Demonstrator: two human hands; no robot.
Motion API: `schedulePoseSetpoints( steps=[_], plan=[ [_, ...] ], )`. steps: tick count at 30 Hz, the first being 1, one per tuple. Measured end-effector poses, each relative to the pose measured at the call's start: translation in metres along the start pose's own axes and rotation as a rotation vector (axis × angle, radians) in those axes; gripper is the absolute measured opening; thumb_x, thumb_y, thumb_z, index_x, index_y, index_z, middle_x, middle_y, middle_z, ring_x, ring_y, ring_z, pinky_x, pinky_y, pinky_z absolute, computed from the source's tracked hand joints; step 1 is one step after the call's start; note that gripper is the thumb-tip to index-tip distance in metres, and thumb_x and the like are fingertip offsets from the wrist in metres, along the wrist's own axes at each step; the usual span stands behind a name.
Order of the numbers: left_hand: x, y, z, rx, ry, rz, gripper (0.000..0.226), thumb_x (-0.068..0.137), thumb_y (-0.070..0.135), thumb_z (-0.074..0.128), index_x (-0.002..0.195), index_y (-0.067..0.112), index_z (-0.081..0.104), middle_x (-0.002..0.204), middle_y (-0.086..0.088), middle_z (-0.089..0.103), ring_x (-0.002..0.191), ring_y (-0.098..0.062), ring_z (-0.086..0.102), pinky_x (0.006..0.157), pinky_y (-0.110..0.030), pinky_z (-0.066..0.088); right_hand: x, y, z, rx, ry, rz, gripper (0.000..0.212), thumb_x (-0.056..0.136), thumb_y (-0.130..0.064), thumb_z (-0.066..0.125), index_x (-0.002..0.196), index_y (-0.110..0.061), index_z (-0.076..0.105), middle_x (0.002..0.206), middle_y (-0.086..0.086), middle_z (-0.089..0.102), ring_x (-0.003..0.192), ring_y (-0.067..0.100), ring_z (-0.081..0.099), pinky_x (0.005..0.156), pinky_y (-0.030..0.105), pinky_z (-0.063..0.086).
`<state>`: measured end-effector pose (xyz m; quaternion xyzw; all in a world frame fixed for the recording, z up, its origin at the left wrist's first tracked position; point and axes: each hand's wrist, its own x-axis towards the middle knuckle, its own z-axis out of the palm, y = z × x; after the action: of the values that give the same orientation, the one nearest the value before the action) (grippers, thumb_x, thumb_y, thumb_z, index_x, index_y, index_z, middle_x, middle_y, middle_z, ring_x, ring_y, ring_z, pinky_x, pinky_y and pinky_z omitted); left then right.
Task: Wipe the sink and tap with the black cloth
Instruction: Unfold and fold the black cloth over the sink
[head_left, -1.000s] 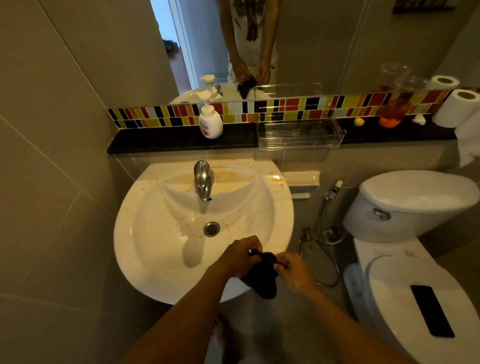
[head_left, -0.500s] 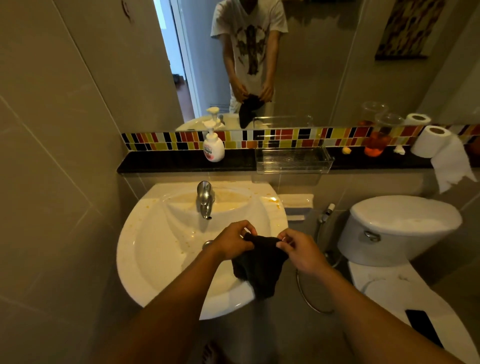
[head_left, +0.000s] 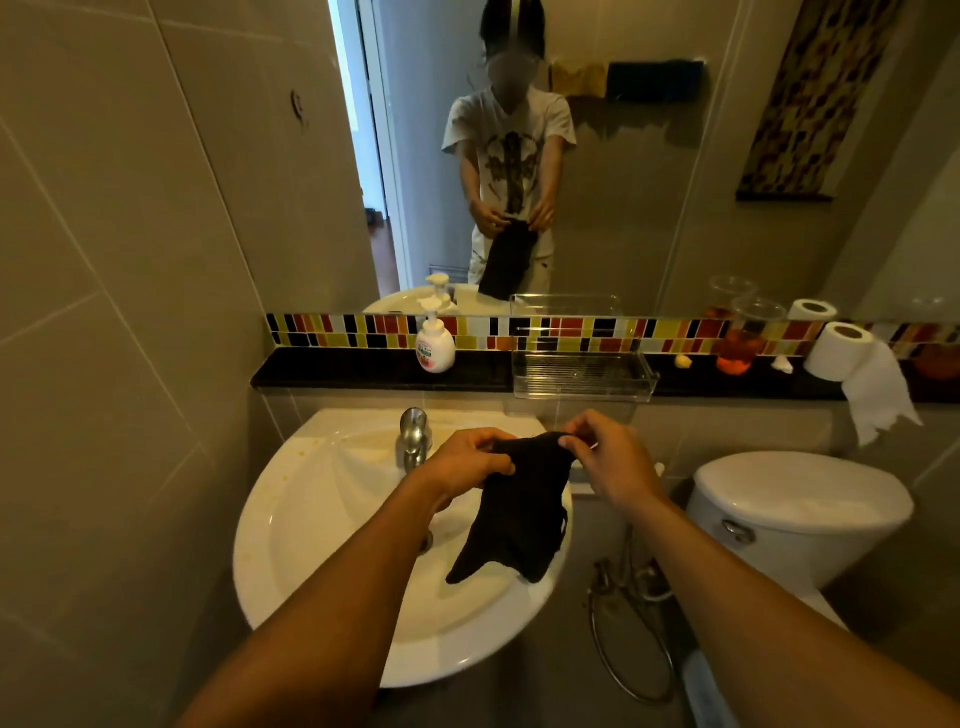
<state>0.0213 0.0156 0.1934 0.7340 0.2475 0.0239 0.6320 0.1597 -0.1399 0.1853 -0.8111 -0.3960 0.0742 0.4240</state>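
A black cloth (head_left: 517, 512) hangs in the air over the right half of the white sink (head_left: 311, 525). My left hand (head_left: 465, 462) pinches its upper left edge and my right hand (head_left: 605, 457) pinches its upper right corner, so the cloth is stretched between them and droops down. The chrome tap (head_left: 414, 439) stands at the back of the basin, just left of my left hand and apart from the cloth. Yellowish stains dot the sink's left rim. My left forearm hides the drain.
A dark ledge (head_left: 363, 371) behind the sink carries a soap pump bottle (head_left: 435, 345), a clear plastic tray (head_left: 582, 374), an orange cup (head_left: 740, 345) and a toilet roll (head_left: 844, 351). A white toilet (head_left: 795, 514) stands right, with a spray hose (head_left: 628, 613) between. A mirror is above.
Both hands have lifted the cloth higher and spread it wider apart, so it hangs longer. The view has tilted upward, showing more of the mirror.
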Motion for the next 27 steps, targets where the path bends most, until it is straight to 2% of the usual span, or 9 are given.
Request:
schedulePoseSetpoints(
  steps=[4, 7, 9, 13, 16, 18, 21, 24, 27],
  plan=[
    [-0.002, 0.009, -0.005, -0.088, 0.029, 0.025, 0.028, 0.085, 0.0, 0.059, 0.107, 0.017, 0.06, 0.115, -0.013, 0.064, 0.109, -0.025, 0.061, 0.093, -0.038, 0.051, 0.008, -0.012, -0.007, 0.003, 0.025, -0.08, 0.005, 0.091, -0.019, 0.06, 0.092, -0.024, 0.058, 0.087, -0.006, 0.063, 0.085, 0.009, 0.059, 0.07, 0.022, 0.046],
    [-0.005, 0.02, -0.005, -0.127, 0.012, 0.072, 0.02, 0.085, 0.002, 0.059, 0.102, 0.014, 0.06, 0.107, -0.011, 0.065, 0.108, -0.026, 0.061, 0.087, -0.033, 0.051, 0.013, -0.022, -0.008, -0.038, 0.123, -0.154, 0.007, 0.093, -0.02, 0.057, 0.098, -0.023, 0.059, 0.093, -0.004, 0.063, 0.087, 0.009, 0.058, 0.07, 0.019, 0.047],
    [-0.007, 0.031, -0.004, -0.14, -0.016, 0.107, 0.015, 0.085, 0.001, 0.057, 0.095, 0.013, 0.059, 0.1, -0.009, 0.064, 0.103, -0.025, 0.061, 0.082, -0.03, 0.051, 0.015, -0.029, -0.007, -0.032, 0.177, -0.164, 0.009, 0.094, -0.021, 0.054, 0.101, -0.024, 0.058, 0.095, -0.004, 0.064, 0.088, 0.009, 0.058, 0.072, 0.02, 0.051],
    [-0.012, 0.047, -0.002, -0.217, -0.075, 0.144, 0.014, 0.087, 0.0, 0.052, 0.087, 0.014, 0.055, 0.097, -0.009, 0.064, 0.1, -0.024, 0.061, 0.084, -0.033, 0.05, 0.02, -0.036, -0.006, -0.002, 0.185, -0.16, 0.009, 0.095, -0.02, 0.051, 0.099, -0.027, 0.054, 0.098, -0.003, 0.065, 0.089, 0.01, 0.061, 0.072, 0.019, 0.052],
    [-0.016, 0.049, -0.001, -0.339, -0.078, 0.116, 0.01, 0.092, 0.01, 0.049, 0.087, 0.014, 0.057, 0.099, -0.009, 0.064, 0.1, -0.024, 0.06, 0.085, -0.037, 0.05, 0.02, -0.039, -0.008, 0.026, 0.167, -0.181, 0.01, 0.095, -0.019, 0.05, 0.098, -0.028, 0.053, 0.099, -0.001, 0.065, 0.092, 0.012, 0.062, 0.075, 0.022, 0.053],
    [-0.015, 0.048, -0.001, -0.366, -0.05, 0.083, 0.018, 0.095, 0.025, 0.047, 0.087, 0.014, 0.059, 0.099, -0.008, 0.065, 0.099, -0.025, 0.061, 0.087, -0.039, 0.049, 0.02, -0.042, -0.009, 0.041, 0.158, -0.202, 0.009, 0.096, -0.019, 0.05, 0.098, -0.027, 0.053, 0.099, -0.001, 0.064, 0.092, 0.012, 0.061, 0.076, 0.024, 0.053],
    [-0.011, 0.047, 0.0, -0.173, 0.028, 0.071, 0.033, 0.098, 0.039, 0.04, 0.097, 0.016, 0.063, 0.099, -0.007, 0.067, 0.089, -0.021, 0.065, 0.082, -0.033, 0.052, 0.021, -0.046, -0.007, 0.02, 0.143, -0.261, 0.008, 0.095, -0.02, 0.052, 0.1, -0.025, 0.055, 0.099, -0.002, 0.062, 0.092, 0.011, 0.06, 0.075, 0.023, 0.053],
    [-0.005, 0.047, 0.002, -0.072, 0.131, 0.156, 0.023, 0.1, 0.03, 0.042, 0.114, 0.027, 0.06, 0.106, -0.006, 0.064, 0.089, -0.018, 0.063, 0.081, -0.032, 0.053, 0.021, -0.05, -0.006, 0.034, 0.128, -0.281, 0.009, 0.095, -0.026, 0.052, 0.103, -0.025, 0.056, 0.1, -0.003, 0.062, 0.093, 0.009, 0.061, 0.076, 0.023, 0.056],
    [-0.003, 0.048, 0.004, -0.115, 0.138, 0.208, 0.03, 0.097, 0.019, 0.048, 0.122, 0.035, 0.056, 0.108, -0.01, 0.063, 0.097, -0.026, 0.062, 0.083, -0.036, 0.053, 0.022, -0.055, -0.006, 0.066, 0.13, -0.267, 0.011, 0.094, -0.027, 0.053, 0.105, -0.026, 0.054, 0.103, -0.003, 0.064, 0.095, 0.009, 0.062, 0.075, 0.021, 0.056]
  ],
)
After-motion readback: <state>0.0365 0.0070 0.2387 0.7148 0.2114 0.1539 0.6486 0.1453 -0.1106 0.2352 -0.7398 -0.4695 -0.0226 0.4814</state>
